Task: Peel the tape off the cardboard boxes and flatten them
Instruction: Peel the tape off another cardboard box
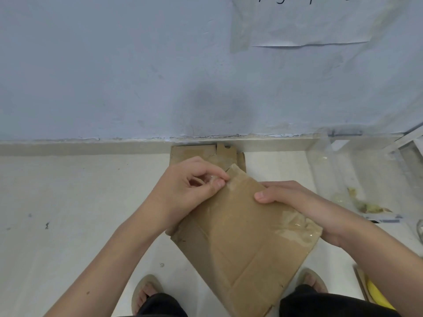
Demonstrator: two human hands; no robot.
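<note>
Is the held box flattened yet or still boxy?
Flattened: the cardboard box lies as one thin sheet between both hands, creases showing, clear tape still on.

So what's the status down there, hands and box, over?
Left hand pinching clear tape at the box corner. Right hand gripping the box's edge. Nothing in the way.

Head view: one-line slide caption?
Left hand pinches clear tape off a cardboard box steadied by the right hand.
</note>
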